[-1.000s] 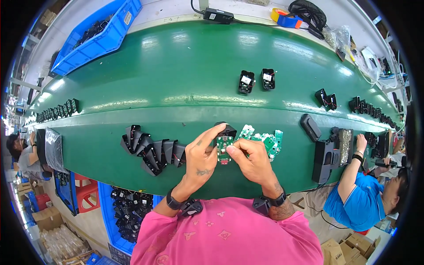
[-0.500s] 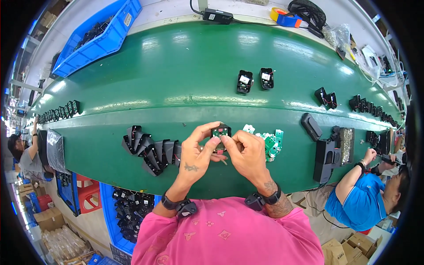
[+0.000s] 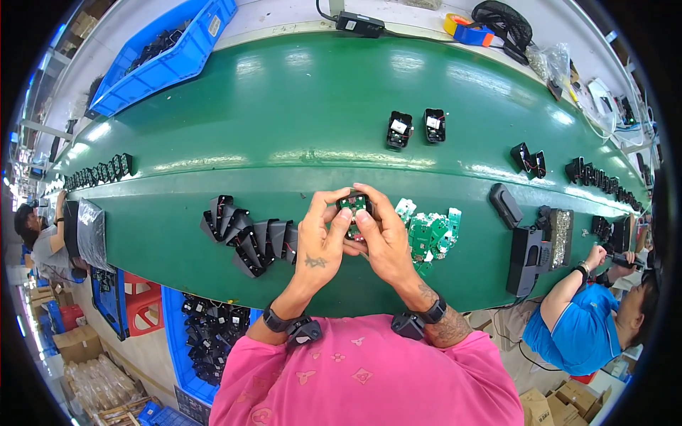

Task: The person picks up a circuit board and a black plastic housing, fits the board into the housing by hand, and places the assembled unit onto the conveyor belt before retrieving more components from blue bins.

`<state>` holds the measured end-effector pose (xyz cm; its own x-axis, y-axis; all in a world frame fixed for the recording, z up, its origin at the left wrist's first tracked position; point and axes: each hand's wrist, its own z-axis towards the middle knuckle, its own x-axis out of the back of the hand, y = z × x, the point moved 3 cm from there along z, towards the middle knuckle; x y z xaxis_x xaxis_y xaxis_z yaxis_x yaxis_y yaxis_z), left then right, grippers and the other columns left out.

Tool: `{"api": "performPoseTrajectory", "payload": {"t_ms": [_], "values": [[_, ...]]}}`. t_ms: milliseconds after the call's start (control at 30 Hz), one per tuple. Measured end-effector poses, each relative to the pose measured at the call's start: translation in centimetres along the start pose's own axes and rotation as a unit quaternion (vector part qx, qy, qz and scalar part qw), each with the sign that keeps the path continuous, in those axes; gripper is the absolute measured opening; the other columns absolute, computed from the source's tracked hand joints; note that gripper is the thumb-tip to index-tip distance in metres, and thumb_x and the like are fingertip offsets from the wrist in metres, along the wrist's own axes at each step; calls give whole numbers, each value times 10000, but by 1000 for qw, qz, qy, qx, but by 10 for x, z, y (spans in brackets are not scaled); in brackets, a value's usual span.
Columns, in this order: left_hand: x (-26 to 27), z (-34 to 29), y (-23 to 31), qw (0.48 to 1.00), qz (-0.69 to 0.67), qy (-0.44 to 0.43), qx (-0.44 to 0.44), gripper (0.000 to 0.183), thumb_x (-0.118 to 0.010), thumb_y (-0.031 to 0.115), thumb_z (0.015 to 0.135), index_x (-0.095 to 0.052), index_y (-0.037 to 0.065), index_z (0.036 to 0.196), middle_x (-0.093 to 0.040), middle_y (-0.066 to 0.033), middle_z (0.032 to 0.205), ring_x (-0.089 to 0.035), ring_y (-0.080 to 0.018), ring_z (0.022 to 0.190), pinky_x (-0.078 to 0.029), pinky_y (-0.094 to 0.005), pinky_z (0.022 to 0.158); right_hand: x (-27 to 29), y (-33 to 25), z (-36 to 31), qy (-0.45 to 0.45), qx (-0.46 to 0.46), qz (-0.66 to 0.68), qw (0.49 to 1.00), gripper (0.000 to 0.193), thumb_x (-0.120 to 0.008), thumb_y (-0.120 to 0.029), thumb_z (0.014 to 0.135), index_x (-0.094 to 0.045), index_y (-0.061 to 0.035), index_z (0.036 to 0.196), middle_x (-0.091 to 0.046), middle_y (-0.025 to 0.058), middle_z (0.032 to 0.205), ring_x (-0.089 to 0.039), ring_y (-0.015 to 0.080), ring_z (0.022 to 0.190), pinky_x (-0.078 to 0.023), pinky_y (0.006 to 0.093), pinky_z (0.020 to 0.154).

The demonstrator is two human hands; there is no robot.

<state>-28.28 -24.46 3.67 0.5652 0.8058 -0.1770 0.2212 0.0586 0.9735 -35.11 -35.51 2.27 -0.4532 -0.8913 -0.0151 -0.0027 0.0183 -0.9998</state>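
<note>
Between my two hands is a small black plastic housing with a green circuit board set in it. My left hand wraps its left side, with the thumb pressed on the board. My right hand grips the other side, and its thumb also pushes on the board. Fingers hide most of the housing's sides and underside. Just right of my right hand lies a loose pile of green circuit boards. To the left of my left hand, several empty dark housings lie in a cluster on the green table.
Two black housings with wired parts stand farther back. A blue crate sits at the far left, and a blue bin of black parts is below the table edge. At right are a dark grey device and a co-worker in blue.
My right hand has closed around the housing's right side, its fingers now reaching over the far edge. Both thumbs now press the board, and the view has shifted slightly.
</note>
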Motion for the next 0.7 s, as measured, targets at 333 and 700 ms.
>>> {"api": "performPoseTrajectory", "payload": {"t_ms": [333, 700], "values": [[2, -1, -2, 999, -34, 26, 19, 308, -501, 77, 1014, -407, 5, 1298, -617, -194, 1108, -713, -225, 686, -609, -256, 511, 8, -17, 11, -104, -29, -54, 993, 408, -521, -153, 1023, -488, -57, 1418, -629, 56, 1107, -575, 119, 956, -511, 278, 802], [10, 5, 2, 992, 101, 49, -65, 268, -519, 122, 1016, -516, -17, 1246, -687, -175, 983, -703, -195, 612, -569, -271, 470, -8, 12, 14, -54, -39, 34, 997, 383, -518, -140, 1033, -481, -64, 1406, -622, 42, 1029, -593, 95, 867, -513, 263, 721]]}}
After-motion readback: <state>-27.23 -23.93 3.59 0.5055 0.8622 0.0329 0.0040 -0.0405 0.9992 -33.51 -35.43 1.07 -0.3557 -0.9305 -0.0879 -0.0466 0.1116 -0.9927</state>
